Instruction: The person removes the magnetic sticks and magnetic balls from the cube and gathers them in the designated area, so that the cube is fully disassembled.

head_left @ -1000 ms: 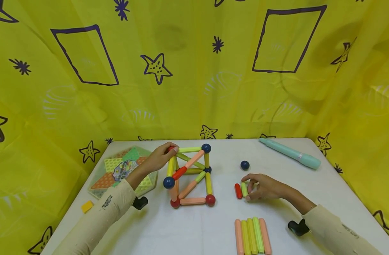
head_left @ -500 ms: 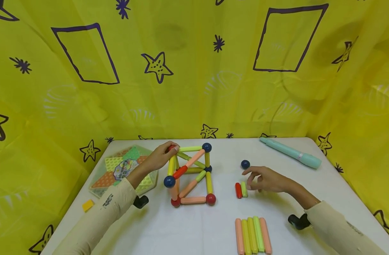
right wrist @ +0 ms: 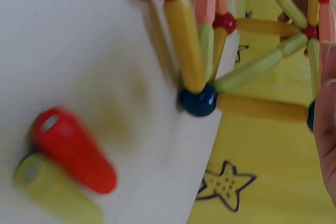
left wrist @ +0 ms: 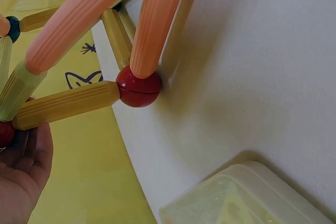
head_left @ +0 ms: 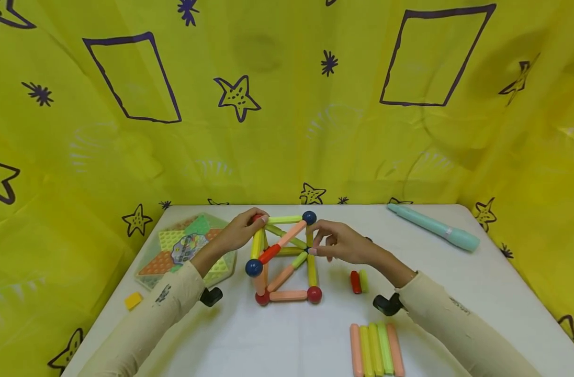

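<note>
A cube-shaped frame of magnetic building sticks (head_left: pixel 289 296) and balls stands mid-table, in yellow, green, pink and red. At its top back-left corner, my left hand (head_left: pixel 239 230) grips the red ball (head_left: pixel 257 217) with fingers and thumb. My right hand (head_left: pixel 345 242) is at the frame's right side, fingers bent loosely and thumb apart, overlapping the upright yellow stick below the top blue ball (head_left: pixel 309 217). In the right wrist view, the fingers (right wrist: pixel 326 124) appear beside a blue ball at the right edge. The lower blue ball (right wrist: pixel 198 100) shows clearly there.
A short red stick (head_left: pixel 356 282) and a short green one (head_left: pixel 364 281) lie right of the frame. Several long sticks (head_left: pixel 377 348) lie in a row nearer. A turquoise tube (head_left: pixel 432 227) rests back right; a clear patterned box (head_left: pixel 147 280) and yellow block (head_left: pixel 133 301) are left.
My right hand has left the short red and green sticks and moved left to the frame, its forearm now mostly hiding the loose blue ball. My left hand keeps hold of the red corner ball.
</note>
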`<state>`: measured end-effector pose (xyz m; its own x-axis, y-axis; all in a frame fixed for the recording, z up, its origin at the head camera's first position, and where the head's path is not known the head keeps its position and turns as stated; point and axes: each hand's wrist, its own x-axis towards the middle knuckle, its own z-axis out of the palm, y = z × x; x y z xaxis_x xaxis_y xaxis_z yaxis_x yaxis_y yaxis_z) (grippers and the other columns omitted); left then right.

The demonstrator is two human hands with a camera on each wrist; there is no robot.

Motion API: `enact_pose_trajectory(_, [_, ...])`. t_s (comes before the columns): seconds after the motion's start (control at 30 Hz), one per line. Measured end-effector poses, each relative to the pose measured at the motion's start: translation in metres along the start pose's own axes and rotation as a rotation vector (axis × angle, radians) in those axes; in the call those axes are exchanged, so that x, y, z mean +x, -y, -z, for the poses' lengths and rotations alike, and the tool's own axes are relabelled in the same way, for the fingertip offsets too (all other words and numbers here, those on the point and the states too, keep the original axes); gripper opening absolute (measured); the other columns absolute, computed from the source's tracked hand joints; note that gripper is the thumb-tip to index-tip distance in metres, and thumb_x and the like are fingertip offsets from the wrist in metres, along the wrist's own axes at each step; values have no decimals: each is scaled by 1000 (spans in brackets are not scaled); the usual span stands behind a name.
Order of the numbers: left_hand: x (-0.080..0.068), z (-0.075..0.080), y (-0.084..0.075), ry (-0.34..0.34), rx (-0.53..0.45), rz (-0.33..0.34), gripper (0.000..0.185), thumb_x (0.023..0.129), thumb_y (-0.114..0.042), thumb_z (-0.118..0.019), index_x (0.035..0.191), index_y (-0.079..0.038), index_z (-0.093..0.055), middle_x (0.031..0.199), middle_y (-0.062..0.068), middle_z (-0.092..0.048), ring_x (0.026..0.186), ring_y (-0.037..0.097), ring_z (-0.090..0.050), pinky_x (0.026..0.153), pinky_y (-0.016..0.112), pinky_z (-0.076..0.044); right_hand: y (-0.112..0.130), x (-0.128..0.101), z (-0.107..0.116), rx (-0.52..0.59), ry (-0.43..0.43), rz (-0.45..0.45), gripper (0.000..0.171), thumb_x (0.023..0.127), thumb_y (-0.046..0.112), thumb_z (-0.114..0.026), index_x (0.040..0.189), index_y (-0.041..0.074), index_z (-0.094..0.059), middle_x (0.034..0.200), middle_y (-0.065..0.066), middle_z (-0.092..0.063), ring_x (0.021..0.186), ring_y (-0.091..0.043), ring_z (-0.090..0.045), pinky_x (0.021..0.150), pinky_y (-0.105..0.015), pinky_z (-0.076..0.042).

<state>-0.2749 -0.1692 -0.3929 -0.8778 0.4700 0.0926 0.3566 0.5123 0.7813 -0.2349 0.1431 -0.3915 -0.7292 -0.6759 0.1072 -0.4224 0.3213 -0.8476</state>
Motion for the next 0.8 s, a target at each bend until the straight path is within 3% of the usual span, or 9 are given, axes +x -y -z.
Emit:
enact_pose_trajectory(0.07, [0, 0, -1, -4, 3, 3, 32, 109, -27, -45, 128, -5, -57, 102, 9, -59, 88, 20, -50, 81, 34, -43, 5, 12, -6, -2, 17, 14, 48, 95, 19, -71, 138, 10, -53, 98, -10, -68, 60, -23, -63, 59, -40, -56])
enact_pose_trajectory(0.3, [-1, 1, -3, 4, 4, -6, 32, 109, -26, -45, 127, -2, -57, 99, 9, -57, 86, 19, -49, 78, 33, -41, 13, 37, -24, 3, 170, -26, 70, 97, 22, -68, 157, 17, -33, 139, -11, -55, 93, -31, -69, 68, -50, -58])
enact_pose_trajectory(0.5, [-1, 1, -2, -1, 10, 5, 32, 109, -28, -44, 127, -5, -57, 97, 7, -55, 87, 20, -48, 80, 34, -40, 17, 46, -34, -42, 193, -12, 55, 101, 25, -62, 152, 17, -44, 120, -18, -67, 70, -44, -66, 63, -50, -57])
enact_pose_trajectory(0.8, [-1, 0, -1, -4, 10, 13, 31, 109, -27, -45, 127, -4, -57, 99, 8, -56, 87, 20, -48, 79, 34, -41, 18, 50, -39, -21, 166, 13, 24, 101, 22, -63, 122, 13, -63, 100, -20, -67, 63, -39, -63, 62, -53, -56])
